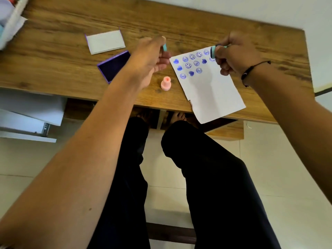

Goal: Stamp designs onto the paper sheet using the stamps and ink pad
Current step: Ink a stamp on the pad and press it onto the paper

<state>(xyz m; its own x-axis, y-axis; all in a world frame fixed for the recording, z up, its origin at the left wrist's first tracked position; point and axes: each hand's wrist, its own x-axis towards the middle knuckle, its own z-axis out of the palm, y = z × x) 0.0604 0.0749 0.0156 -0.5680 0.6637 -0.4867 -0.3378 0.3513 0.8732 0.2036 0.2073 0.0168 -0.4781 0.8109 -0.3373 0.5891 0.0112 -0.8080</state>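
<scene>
A white paper sheet point(212, 90) lies on the wooden table point(53, 56), its near corner hanging over the front edge. Several blue smiley and heart prints fill its far end. My right hand point(237, 54) grips a teal stamp point(213, 51) just above the sheet's far right corner. My left hand point(152, 54) holds a small teal piece point(164, 47), perhaps a stamp cap, left of the sheet. A pink stamp point(166, 84) stands upright on the table between the hands. The purple ink pad point(115, 66) lies open, partly hidden by my left forearm.
The ink pad's white lid point(105, 42) lies further back. A white basket point(10, 20) with pastel items sits at the far left corner. White open drawers point(30, 112) hang below the table's left side. My legs and bare feet are under the table.
</scene>
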